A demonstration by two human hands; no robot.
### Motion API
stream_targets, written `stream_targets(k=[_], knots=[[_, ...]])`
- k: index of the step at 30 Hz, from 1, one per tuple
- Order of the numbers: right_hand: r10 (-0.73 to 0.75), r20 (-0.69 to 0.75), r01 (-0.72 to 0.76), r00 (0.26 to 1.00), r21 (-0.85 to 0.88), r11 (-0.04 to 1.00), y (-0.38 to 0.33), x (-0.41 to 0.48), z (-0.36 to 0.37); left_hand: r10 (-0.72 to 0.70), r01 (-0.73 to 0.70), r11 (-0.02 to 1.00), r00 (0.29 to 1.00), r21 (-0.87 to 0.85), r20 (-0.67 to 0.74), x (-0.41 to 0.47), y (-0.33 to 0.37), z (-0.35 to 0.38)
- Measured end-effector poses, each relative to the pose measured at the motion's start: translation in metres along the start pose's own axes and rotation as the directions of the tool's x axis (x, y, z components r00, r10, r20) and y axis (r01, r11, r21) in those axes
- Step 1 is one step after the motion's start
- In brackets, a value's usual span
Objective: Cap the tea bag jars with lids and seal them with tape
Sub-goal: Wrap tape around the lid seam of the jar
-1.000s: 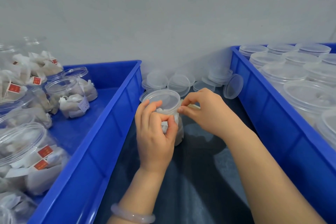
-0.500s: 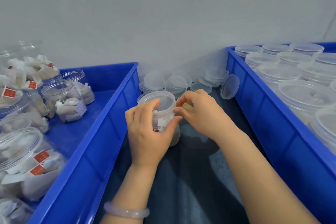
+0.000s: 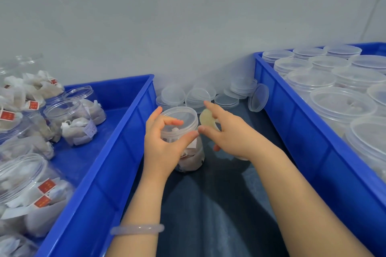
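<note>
On the left, a blue bin (image 3: 108, 173) is holding open jars (image 3: 69, 114) full of tea bags, and none of them are wearing tops. Next to it, the left hand (image 3: 165, 144), with a pale bracelet (image 3: 136, 228) on its wrist, is gripping one jar (image 3: 191, 158) of tea bags. This jar is standing up on the dark cloth (image 3: 208, 204) between the two bins, and its clear lid (image 3: 181, 114) is sitting on top. The left fingers (image 3: 174, 121) are curling over the lid while the thumb is pressing on the jar's side. Just beside the lid, the right hand (image 3: 231, 137) is pinching a small yellowish piece of tape (image 3: 206, 119) between its pointing finger and thumb. Behind the hands, loose lids (image 3: 198, 96) are lying in little piles by the wall, and one is leaning on the right bin. On the right, another blue bin (image 3: 313, 152) is holding many capped jars (image 3: 342, 104) packed close together.
</note>
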State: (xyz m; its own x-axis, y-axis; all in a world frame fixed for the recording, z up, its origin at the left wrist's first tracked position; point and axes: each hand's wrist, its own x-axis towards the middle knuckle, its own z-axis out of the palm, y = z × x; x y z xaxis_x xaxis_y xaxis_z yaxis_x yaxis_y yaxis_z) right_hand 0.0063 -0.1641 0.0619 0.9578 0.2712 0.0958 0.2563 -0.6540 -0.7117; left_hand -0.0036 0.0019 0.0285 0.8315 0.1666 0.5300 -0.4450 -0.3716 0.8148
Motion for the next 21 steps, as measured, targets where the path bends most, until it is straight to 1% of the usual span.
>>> stream_targets(k=[4, 8, 11, 14, 18, 21], knots=[[-0.039, -0.097, 0.043, 0.995, 0.037, 0.998, 0.004, -0.001, -0.007, -0.006, 0.011, 0.996, 0.998, -0.087, 0.065, 0.004, -0.004, -0.011], [-0.078, -0.068, 0.081, 0.995, 0.055, 0.995, 0.009, -0.007, -0.018, -0.019, 0.026, 0.994, 0.998, -0.106, 0.065, 0.004, -0.01, -0.015], [-0.104, -0.117, 0.108, 0.988, 0.033, 0.994, 0.01, -0.004, -0.019, -0.038, 0.048, 0.99, 0.996, -0.13, 0.078, 0.005, -0.012, -0.016], [-0.116, -0.161, 0.121, 0.98, 0.021, 0.992, 0.008, 0.0, -0.013, -0.046, 0.068, 0.976, 0.993, -0.208, 0.109, 0.002, -0.015, -0.019], [-0.088, -0.132, 0.094, 0.987, 0.039, 0.995, 0.004, 0.003, -0.009, -0.068, 0.125, 0.946, 0.979, -0.3, 0.194, -0.002, -0.019, -0.025], [-0.076, -0.084, 0.08, 0.994, 0.044, 0.996, 0.002, 0.004, -0.01, -0.105, 0.192, 0.934, 0.954, -0.3, 0.282, -0.003, -0.014, -0.032]])
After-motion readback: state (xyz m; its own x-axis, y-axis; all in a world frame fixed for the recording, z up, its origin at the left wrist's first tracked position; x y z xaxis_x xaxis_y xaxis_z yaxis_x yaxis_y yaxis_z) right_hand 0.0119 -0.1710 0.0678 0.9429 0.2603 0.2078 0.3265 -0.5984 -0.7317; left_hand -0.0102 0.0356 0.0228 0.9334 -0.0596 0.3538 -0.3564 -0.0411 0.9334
